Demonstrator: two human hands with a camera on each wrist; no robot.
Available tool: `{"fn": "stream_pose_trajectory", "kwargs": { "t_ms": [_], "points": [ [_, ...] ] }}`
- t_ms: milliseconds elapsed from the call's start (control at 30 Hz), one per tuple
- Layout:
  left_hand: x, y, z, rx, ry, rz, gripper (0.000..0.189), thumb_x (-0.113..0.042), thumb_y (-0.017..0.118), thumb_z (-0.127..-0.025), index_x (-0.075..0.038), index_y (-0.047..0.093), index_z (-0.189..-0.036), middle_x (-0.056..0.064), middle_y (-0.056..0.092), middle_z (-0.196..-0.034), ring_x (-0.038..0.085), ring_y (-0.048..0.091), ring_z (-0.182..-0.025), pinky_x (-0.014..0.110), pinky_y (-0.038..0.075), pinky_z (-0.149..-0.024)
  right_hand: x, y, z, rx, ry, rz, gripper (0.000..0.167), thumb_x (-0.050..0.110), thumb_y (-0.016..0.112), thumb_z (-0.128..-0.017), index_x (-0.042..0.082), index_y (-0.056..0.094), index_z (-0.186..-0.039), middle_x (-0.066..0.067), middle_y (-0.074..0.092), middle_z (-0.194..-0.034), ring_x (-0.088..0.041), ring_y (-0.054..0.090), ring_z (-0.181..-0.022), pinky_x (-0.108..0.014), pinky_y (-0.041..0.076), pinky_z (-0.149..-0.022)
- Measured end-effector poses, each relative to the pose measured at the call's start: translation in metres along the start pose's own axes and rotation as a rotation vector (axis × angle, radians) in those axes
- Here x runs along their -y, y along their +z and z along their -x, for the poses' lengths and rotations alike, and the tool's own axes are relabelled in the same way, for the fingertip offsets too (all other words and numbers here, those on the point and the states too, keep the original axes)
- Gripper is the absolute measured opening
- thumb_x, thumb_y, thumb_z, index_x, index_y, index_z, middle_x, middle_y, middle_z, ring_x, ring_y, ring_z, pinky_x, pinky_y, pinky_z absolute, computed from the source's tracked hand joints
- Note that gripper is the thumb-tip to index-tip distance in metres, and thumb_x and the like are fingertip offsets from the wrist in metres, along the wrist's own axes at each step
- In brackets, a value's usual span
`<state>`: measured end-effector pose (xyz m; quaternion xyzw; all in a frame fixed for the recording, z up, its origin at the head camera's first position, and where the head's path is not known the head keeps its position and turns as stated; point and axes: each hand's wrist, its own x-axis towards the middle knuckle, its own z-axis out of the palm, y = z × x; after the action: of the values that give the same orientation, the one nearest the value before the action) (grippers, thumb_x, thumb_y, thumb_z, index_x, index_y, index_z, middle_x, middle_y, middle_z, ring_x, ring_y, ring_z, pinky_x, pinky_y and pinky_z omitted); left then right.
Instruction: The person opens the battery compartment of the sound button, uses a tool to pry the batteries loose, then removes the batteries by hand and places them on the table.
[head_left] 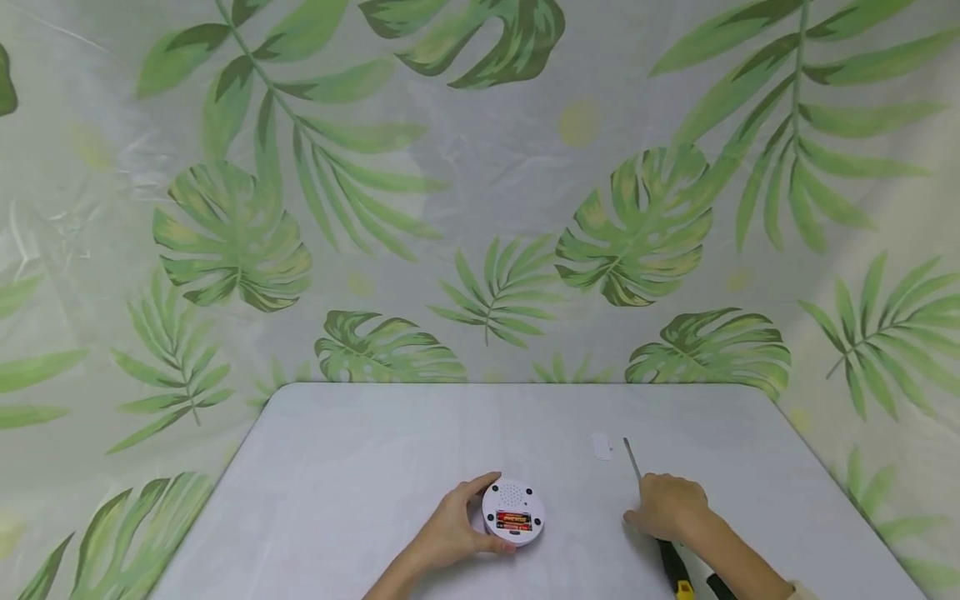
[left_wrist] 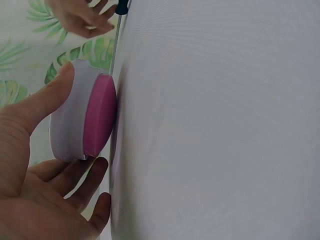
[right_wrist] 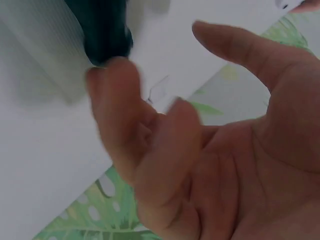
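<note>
- Nearest the head camera: black-and-yellow-handled screwdriver (head_left: 660, 521) lying on the white table (head_left: 360, 467), steel shaft pointing toward 11 o'clock, handle at 5 o'clock of the right hand (head_left: 667, 507).
- Right hand above the screwdriver, fingers loosely spread, fingertips near the dark handle (right_wrist: 102, 30); nothing gripped yet (blurred in the wrist view).
- Left hand (head_left: 457, 527) curled round the round white plastic device (head_left: 513, 512), pink face (left_wrist: 99, 116) down on the table, batteries exposed on top.
- Small white battery cover (head_left: 602, 446) at 1 o'clock of the device, well apart.
- Risks, as judged: loose grasp could roll the screwdriver off; a slip could pry out a battery; device could slide on the smooth table if the left grip eases.
</note>
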<state>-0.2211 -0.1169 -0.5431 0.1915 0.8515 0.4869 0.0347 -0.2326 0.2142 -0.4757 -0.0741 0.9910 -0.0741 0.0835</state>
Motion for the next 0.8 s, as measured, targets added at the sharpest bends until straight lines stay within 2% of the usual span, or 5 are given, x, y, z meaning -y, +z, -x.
{"fn": "stream_pose_trajectory", "kwargs": {
  "t_ms": [200, 333, 567, 700, 800],
  "points": [
    [0.001, -0.001, 0.000, 0.002, -0.013, -0.005, 0.095, -0.034, 0.098, -0.067, -0.011, 0.055, -0.148, 0.008, 0.063, -0.141, 0.032, 0.056, -0.134, 0.056, 0.042, -0.114, -0.008, 0.013, 0.022, 0.045, 0.024, -0.040, 0.052, 0.035, 0.082, -0.085, -0.012, 0.063, -0.095, -0.009, 0.062, -0.068, -0.019, 0.056, -0.060, -0.035, 0.049, -0.055],
    [0.000, -0.001, -0.001, 0.011, -0.017, 0.005, 0.094, -0.034, 0.097, -0.068, -0.011, 0.055, -0.148, 0.006, 0.064, -0.141, 0.032, 0.056, -0.135, 0.055, 0.041, -0.114, -0.010, 0.022, 0.029, 0.006, 0.033, -0.049, 0.050, 0.034, 0.082, -0.084, -0.008, 0.056, -0.092, -0.008, 0.058, -0.067, -0.018, 0.054, -0.057, -0.031, 0.046, -0.052],
    [0.001, -0.002, -0.002, 0.012, -0.012, 0.014, 0.092, -0.032, 0.097, -0.068, -0.011, 0.055, -0.147, 0.003, 0.065, -0.139, 0.027, 0.057, -0.132, 0.047, 0.042, -0.113, -0.015, 0.035, 0.035, -0.069, 0.021, -0.090, 0.036, 0.017, 0.081, -0.081, -0.001, 0.050, -0.087, -0.004, 0.053, -0.058, -0.014, 0.051, -0.046, -0.023, 0.040, -0.045],
    [0.002, -0.002, -0.002, 0.014, -0.003, 0.024, 0.091, -0.030, 0.097, -0.068, -0.011, 0.055, -0.146, 0.003, 0.066, -0.139, 0.026, 0.058, -0.130, 0.045, 0.043, -0.112, -0.024, 0.030, 0.038, -0.081, 0.040, -0.129, 0.032, 0.016, 0.076, -0.083, -0.004, 0.051, -0.089, -0.005, 0.055, -0.061, -0.016, 0.052, -0.049, -0.026, 0.041, -0.046],
    [0.002, -0.002, -0.002, 0.018, -0.010, 0.044, 0.092, -0.029, 0.098, -0.068, -0.010, 0.055, -0.147, 0.003, 0.066, -0.140, 0.028, 0.057, -0.133, 0.049, 0.042, -0.114, -0.033, 0.014, 0.041, -0.089, 0.059, -0.172, 0.030, 0.018, 0.069, -0.089, -0.003, 0.049, -0.092, -0.004, 0.055, -0.064, -0.018, 0.050, -0.054, -0.030, 0.040, -0.050]
  ]
}}
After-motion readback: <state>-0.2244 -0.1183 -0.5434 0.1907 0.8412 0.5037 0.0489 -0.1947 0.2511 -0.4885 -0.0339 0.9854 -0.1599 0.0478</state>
